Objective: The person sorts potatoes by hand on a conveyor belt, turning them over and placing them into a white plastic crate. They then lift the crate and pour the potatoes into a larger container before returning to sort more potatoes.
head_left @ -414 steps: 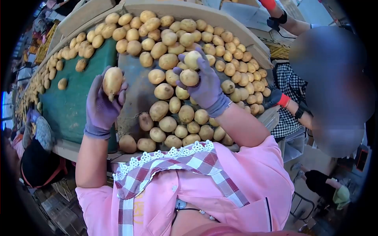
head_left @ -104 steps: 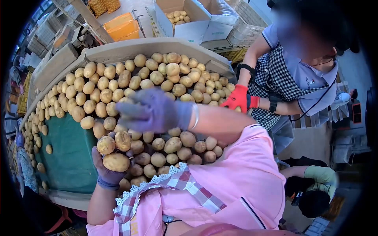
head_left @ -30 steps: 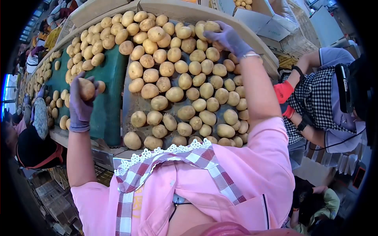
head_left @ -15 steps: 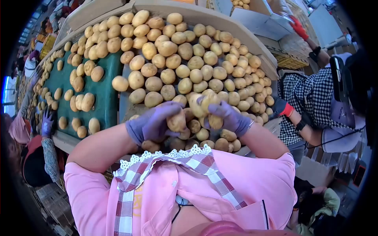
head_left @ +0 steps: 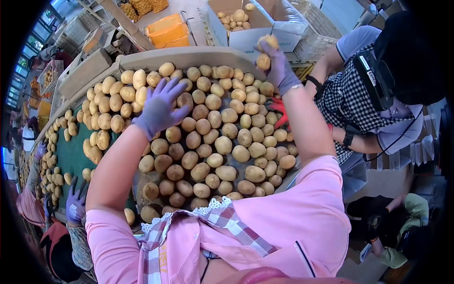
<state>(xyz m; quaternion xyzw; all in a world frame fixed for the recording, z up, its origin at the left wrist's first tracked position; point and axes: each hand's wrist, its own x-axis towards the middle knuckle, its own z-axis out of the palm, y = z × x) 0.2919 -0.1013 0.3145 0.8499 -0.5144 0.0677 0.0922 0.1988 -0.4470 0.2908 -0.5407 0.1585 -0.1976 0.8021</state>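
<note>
Two potatoes (head_left: 265, 53), seemingly, in the right hand's (head_left: 278, 66) raised grip.

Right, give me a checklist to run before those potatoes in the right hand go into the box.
1. Right hand grips its potatoes: ok, two show between the fingers.
2. Hand is over the box: not ok, it is raised beside the box's near wall, not above the opening.
3. Box has room: ok, potatoes cover only part of the bottom.
4. Left hand is free: ok, fingers spread, hovering over the pile, holding nothing.
5. Co-worker's red glove is clear of the arm: cannot tell, it lies close behind the forearm.
6. Potatoes are sound: cannot tell, too small to judge.
</note>
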